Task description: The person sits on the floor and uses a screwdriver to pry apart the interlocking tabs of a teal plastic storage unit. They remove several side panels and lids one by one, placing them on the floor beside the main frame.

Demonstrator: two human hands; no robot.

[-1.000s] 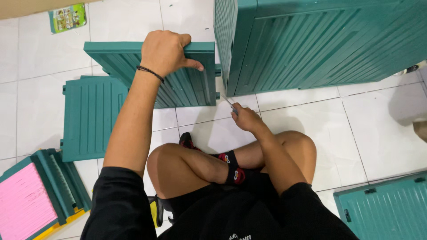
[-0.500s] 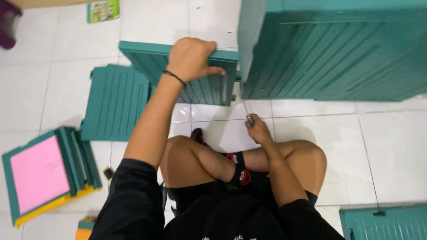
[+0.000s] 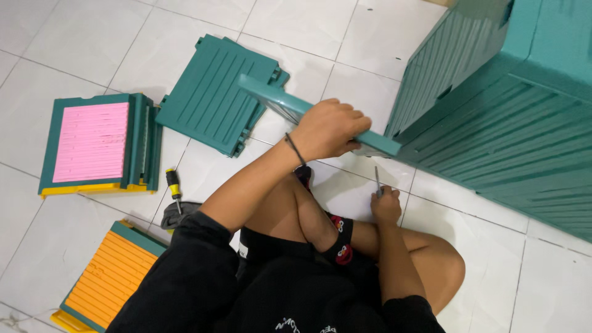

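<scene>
- A teal slatted panel (image 3: 280, 103) stands on edge on the white tiled floor (image 3: 80, 43), and its far end meets the lower corner of the big teal cabinet (image 3: 493, 117).
- The left hand (image 3: 327, 128) is clamped over the panel's top edge near that end, fingers curled over the far side and thumb on the near side; a dark cord sits around the wrist.
- The right hand (image 3: 386, 206) is below the panel, just in front of the cabinet corner, closed around a thin metal tool (image 3: 377, 180) whose tip points up toward the panel's end.
- The person sits cross-legged on the floor just below the panel, in black clothes and a black sock with a red figure (image 3: 341, 242).
- A flat teal panel (image 3: 216, 92) lies on the floor just behind the standing panel, its near corner hidden by it.
- Left of the flat panel, well apart from the standing one, a stack of teal frames with a pink slatted face (image 3: 92, 143) and a yellow lower edge lies flat.
- A screwdriver (image 3: 174, 185) with a yellow and black handle lies between that stack and the person's left arm.
- Below the screwdriver, an orange slatted panel (image 3: 108, 277) with a teal border lies flat, partly covered by the person's shoulder.
</scene>
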